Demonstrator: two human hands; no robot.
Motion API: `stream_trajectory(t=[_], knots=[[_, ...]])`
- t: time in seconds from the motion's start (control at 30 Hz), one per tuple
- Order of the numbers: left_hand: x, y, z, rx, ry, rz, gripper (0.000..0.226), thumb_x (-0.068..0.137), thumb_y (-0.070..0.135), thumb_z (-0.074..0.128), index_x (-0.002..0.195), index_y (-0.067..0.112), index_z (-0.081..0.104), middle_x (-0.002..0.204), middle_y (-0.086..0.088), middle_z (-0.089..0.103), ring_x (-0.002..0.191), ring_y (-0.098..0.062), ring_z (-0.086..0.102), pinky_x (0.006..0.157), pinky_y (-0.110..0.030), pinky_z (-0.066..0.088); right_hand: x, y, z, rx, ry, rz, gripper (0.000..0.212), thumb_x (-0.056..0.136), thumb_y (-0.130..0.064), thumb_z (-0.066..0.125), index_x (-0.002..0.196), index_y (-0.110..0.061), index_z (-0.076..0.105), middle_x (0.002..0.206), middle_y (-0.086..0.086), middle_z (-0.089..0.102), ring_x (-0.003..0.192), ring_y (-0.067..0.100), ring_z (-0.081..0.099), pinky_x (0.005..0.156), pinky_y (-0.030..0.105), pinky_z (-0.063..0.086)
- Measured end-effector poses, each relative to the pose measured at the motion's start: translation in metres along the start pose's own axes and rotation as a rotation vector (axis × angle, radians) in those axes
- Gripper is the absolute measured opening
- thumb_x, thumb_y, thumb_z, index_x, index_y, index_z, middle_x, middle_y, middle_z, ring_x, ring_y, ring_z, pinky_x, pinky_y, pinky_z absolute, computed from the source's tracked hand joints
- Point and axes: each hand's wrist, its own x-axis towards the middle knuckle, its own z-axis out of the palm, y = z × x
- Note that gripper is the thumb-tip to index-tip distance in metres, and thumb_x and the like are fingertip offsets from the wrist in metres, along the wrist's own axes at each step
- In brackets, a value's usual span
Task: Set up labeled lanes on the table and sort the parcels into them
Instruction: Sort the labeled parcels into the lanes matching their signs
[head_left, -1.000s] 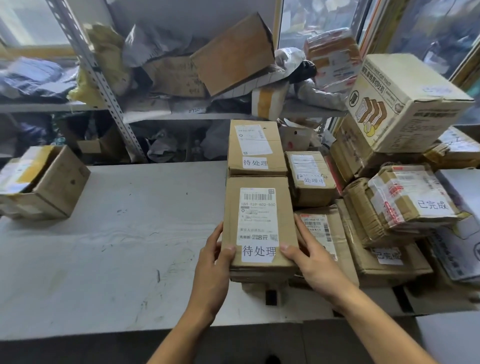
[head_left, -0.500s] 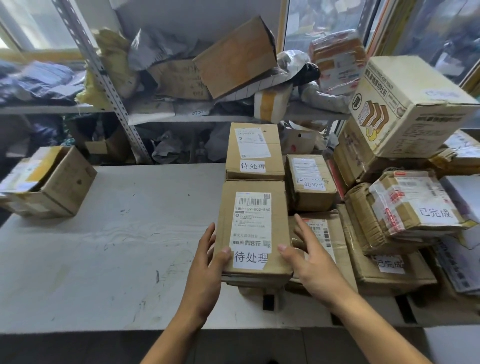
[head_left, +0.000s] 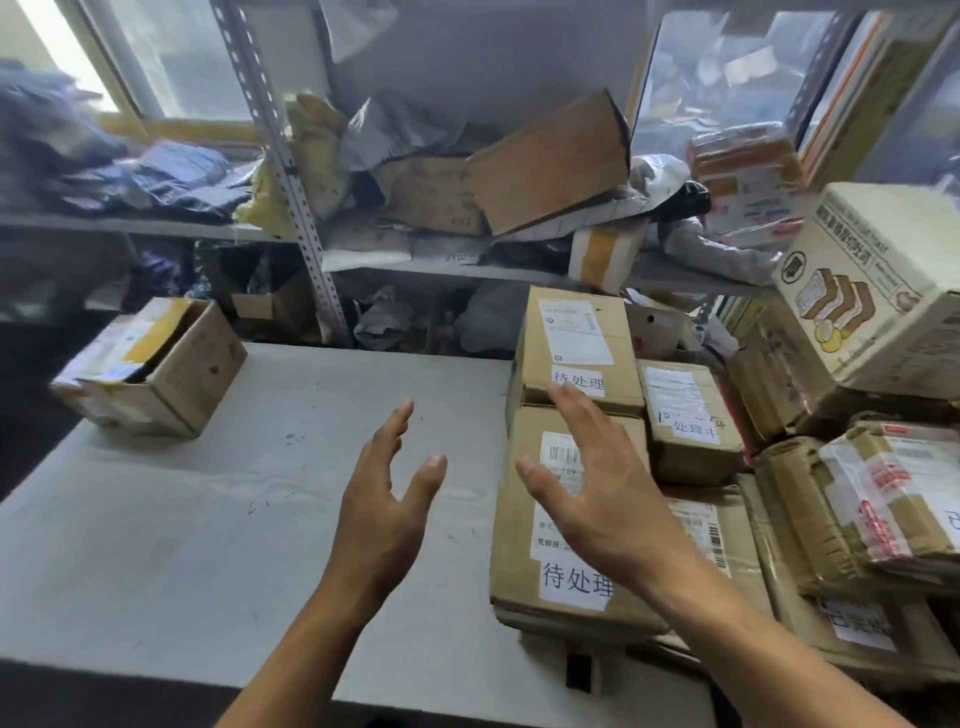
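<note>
Sorting step. Flat brown cardboard parcel labelled 待处理 (head_left: 566, 525) lies on the grey desk (head_left: 208, 519), unheld. Left hand (head_left: 387, 499) and right hand (head_left: 597, 488) hover, grip spread. Next: choose another parcel.

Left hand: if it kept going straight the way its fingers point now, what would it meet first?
Probably nothing soon. The left hand is open and holds nothing; its fingers point up and away over the bare table, toward the shelf clutter behind it. Depth is unclear from this single view.
</note>
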Motion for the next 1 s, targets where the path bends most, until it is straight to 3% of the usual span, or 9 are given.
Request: stream_trajectory(t=[0.13, 0.27, 0.4, 0.5, 0.67, 0.73, 0.9, 1.0], knots=[[0.048, -0.021, -0.041, 0.016, 0.019, 0.052, 0.051, 0.083, 0.064, 0.045, 0.129, 0.068, 0.025, 0.158, 0.011, 0.033, 0.14, -0.011, 0.036, 0.108, -0.04, 0.035, 0.048, -0.041, 0.027, -0.071, -0.027, -0.068, 0.077, 0.093, -0.059, 0.051, 0.154, -0.045, 0.007, 0.163, -0.018, 0.012, 0.144, -0.005, 0.006, 0.107, 0.012, 0.004], [0.101, -0.054, -0.101, 0.01, 0.052, 0.074, 0.056, 0.084, 0.063, 0.045, 0.137, 0.061, 0.026, 0.157, 0.011, 0.034, 0.138, -0.009, 0.036, 0.108, -0.04, 0.035, 0.108, -0.095, 0.073, -0.117, -0.046, -0.111, 0.077, 0.091, -0.061, 0.052, 0.153, -0.046, 0.009, 0.163, -0.017, 0.016, 0.148, 0.003, 0.015, 0.112, 0.024, 0.018], [0.147, -0.108, -0.18, 0.003, 0.112, 0.018, 0.058, 0.09, 0.056, 0.054, 0.144, 0.048, 0.037, 0.149, 0.012, 0.041, 0.129, 0.001, 0.037, 0.103, -0.032, 0.035, 0.171, -0.147, 0.139, -0.1, -0.126, -0.096, 0.078, 0.09, -0.061, 0.052, 0.154, -0.045, 0.01, 0.161, -0.018, 0.021, 0.146, 0.004, 0.022, 0.112, 0.023, 0.019], [0.178, -0.157, -0.24, 0.014, 0.18, -0.069, 0.054, 0.093, 0.042, 0.061, 0.144, 0.043, 0.042, 0.147, 0.011, 0.044, 0.131, -0.004, 0.042, 0.105, -0.035, 0.041, 0.211, -0.18, 0.199, -0.063, -0.221, -0.068, 0.077, 0.091, -0.061, 0.052, 0.154, -0.041, 0.014, 0.16, -0.012, 0.028, 0.143, 0.011, 0.034, 0.114, 0.032, 0.03], [0.227, -0.236, -0.318, 0.065, 0.279, -0.266, 0.053, 0.093, 0.037, 0.063, 0.143, 0.034, 0.046, 0.14, 0.002, 0.05, 0.127, -0.016, 0.048, 0.097, -0.035, 0.045, 0.273, -0.217, 0.306, 0.086, -0.407, 0.101, 0.072, 0.093, -0.054, 0.055, 0.155, -0.035, 0.022, 0.151, -0.004, 0.044, 0.118, 0.011, 0.055, 0.093, 0.028, 0.043], [0.247, -0.266, -0.342, 0.028, 0.313, -0.342, 0.053, 0.095, 0.036, 0.061, 0.145, 0.032, 0.045, 0.142, 0.002, 0.05, 0.13, -0.016, 0.047, 0.1, -0.035, 0.044, 0.293, -0.226, 0.347, 0.175, -0.473, 0.179, 0.071, 0.094, -0.055, 0.054, 0.154, -0.035, 0.023, 0.148, -0.003, 0.047, 0.109, 0.012, 0.056, 0.09, 0.032, 0.049], [0.293, -0.326, -0.383, 0.005, 0.389, -0.446, 0.053, 0.097, 0.03, 0.058, 0.147, 0.025, 0.043, 0.145, 0.001, 0.05, 0.128, -0.012, 0.048, 0.097, -0.027, 0.037, 0.337, -0.237, 0.438, 0.25, -0.53, 0.334, 0.072, 0.095, -0.052, 0.053, 0.155, -0.025, 0.024, 0.143, 0.004, 0.053, 0.119, 0.023, 0.059, 0.1, 0.043, 0.049], [0.316, -0.348, -0.389, 0.084, 0.33, -0.443, 0.056, 0.099, 0.03, 0.055, 0.151, 0.022, 0.038, 0.153, 0.001, 0.043, 0.137, -0.018, 0.042, 0.104, -0.03, 0.037, 0.357, -0.243, 0.476, 0.315, -0.502, 0.428, 0.072, 0.096, -0.051, 0.053, 0.155, -0.021, 0.024, 0.145, 0.006, 0.051, 0.118, 0.024, 0.057, 0.092, 0.037, 0.048]])
